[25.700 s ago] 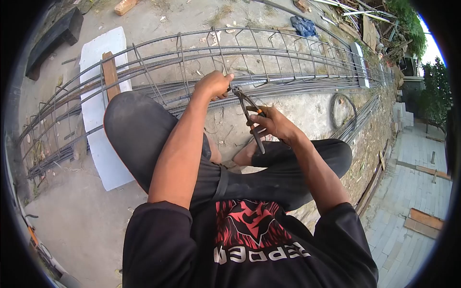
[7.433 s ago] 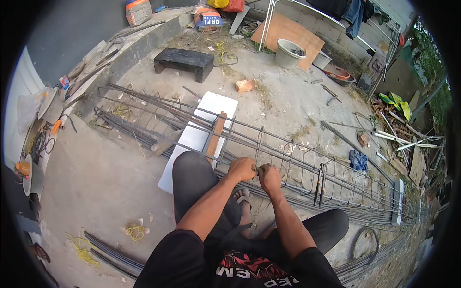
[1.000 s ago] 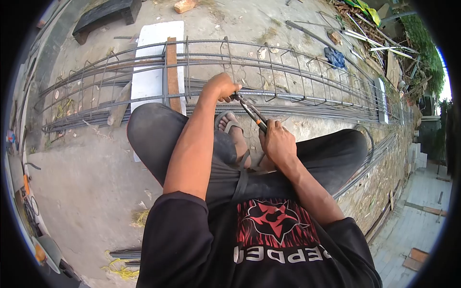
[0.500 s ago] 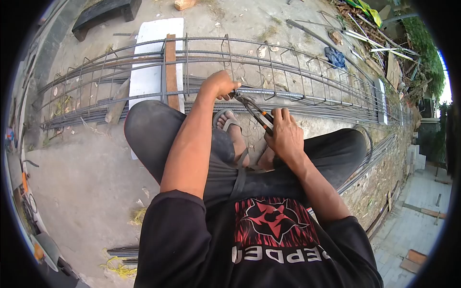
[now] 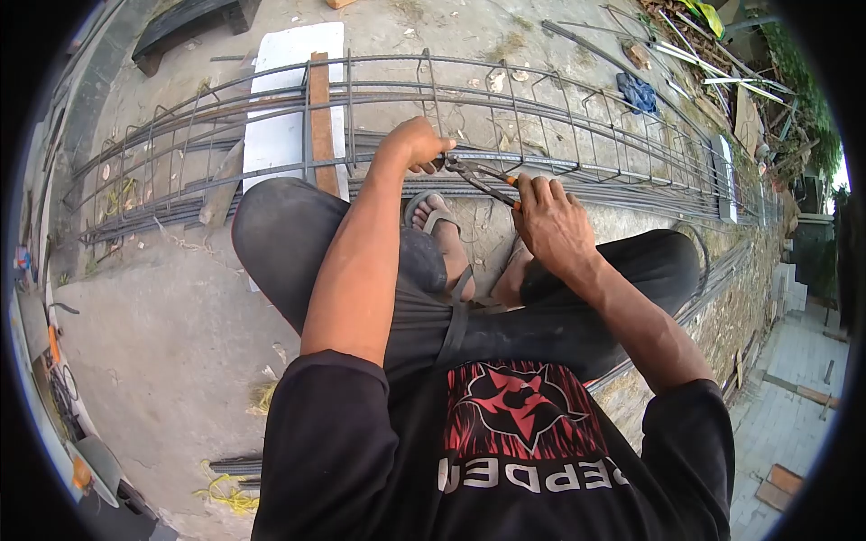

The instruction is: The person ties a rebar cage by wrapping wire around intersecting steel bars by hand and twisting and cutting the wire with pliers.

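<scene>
My left hand is closed around the near side of a rebar cage, its fingers curled at a lower bar. Right beside those fingers is the head of a pair of pincers with dark metal arms and orange-and-black handles. My right hand is wrapped round the handle ends, to the right. The jaws meet the cage close to my left fingertips; whatever wire is between them is too small to make out. Long bars and thin square stirrups form the cage, which stretches across the view beyond my feet.
A white board and a brown wood strip lie under the cage on the left. Loose rebar runs along the near side. A dark bench stands at the upper left. Scrap and a blue cloth lie upper right.
My right hand has moved up and to the right, swinging the pincers' handles to a flatter angle. My left hand stays at the same spot on the cage. The view has shifted slightly.
</scene>
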Demonstrator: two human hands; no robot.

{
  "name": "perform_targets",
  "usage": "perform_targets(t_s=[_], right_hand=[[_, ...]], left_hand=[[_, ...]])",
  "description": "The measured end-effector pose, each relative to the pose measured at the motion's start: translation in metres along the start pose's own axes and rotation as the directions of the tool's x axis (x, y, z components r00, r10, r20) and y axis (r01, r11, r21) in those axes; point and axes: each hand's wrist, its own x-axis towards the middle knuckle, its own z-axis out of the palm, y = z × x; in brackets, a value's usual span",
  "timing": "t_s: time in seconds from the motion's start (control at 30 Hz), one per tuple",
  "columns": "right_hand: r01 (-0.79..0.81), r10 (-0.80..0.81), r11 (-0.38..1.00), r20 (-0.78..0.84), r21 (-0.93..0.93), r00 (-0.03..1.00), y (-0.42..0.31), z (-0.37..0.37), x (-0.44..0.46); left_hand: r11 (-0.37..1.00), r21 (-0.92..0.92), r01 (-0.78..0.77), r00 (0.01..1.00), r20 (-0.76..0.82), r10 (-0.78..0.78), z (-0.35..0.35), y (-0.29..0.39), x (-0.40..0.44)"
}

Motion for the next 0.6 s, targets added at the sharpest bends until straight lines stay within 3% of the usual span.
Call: perform_targets(t_s=[0.07, 0.13, 0.17, 0.2, 0.23, 0.27, 0.3, 0.33, 0.4, 0.53, 0.6], right_hand=[[-0.018, 0.015, 0.994, 0.035, 0.109, 0.999, -0.005, 0.018, -0.005], [-0.180, 0.103, 0.917, 0.224, 0.356, 0.969, -0.012, 0.022, -0.004], [-0.402, 0.099, 0.682, 0.467, 0.611, 0.879, -0.007, 0.020, -0.002], [-0.404, 0.103, 0.681, 0.467, 0.611, 0.878, -0.013, 0.023, -0.004], [-0.639, 0.044, 0.014, 0.638, 0.769, 0.769, -0.022, 0.028, -0.010], [-0.606, -0.135, -0.644, 0.711, 0.467, 0.690, -0.032, 0.033, -0.016], [-0.600, -0.205, -0.701, 0.697, 0.386, 0.687, -0.042, 0.035, -0.018], [-0.581, -0.158, -0.691, 0.695, 0.429, 0.701, -0.055, 0.032, -0.019], [-0.724, -0.159, -0.445, 0.749, 0.527, 0.643, -0.059, 0.041, -0.014], [-0.773, -0.260, -0.363, 0.739, 0.521, 0.621, -0.051, 0.039, -0.018], [-0.738, -0.248, -0.439, 0.720, 0.513, 0.648, -0.053, 0.019, -0.029]], left_hand=[[0.999, 0.049, -0.011, 1.000, 0.001, 0.011, -0.003, 0.002, 0.000], [0.995, 0.099, -0.024, 1.000, 0.008, 0.024, -0.003, 0.001, -0.002], [0.999, 0.036, -0.012, 1.000, 0.012, 0.012, -0.003, 0.001, -0.003], [1.000, -0.026, -0.002, 1.000, 0.018, 0.002, -0.002, 0.003, -0.003], [1.000, -0.023, -0.007, 1.000, 0.020, 0.008, 0.000, 0.001, 0.001], [0.998, -0.066, 0.000, 1.000, 0.025, 0.001, 0.001, -0.001, 0.004], [0.994, -0.111, 0.011, 1.000, 0.029, -0.008, 0.002, -0.004, 0.005], [0.994, -0.109, 0.015, 0.999, 0.030, -0.011, 0.002, -0.006, 0.008], [0.998, -0.067, 0.002, 1.000, 0.021, -0.001, 0.003, -0.007, 0.008], [1.000, -0.014, -0.021, 1.000, 0.006, 0.021, -0.003, 0.004, -0.004], [0.975, 0.219, -0.042, 0.995, -0.078, 0.060, -0.010, 0.003, -0.006]])
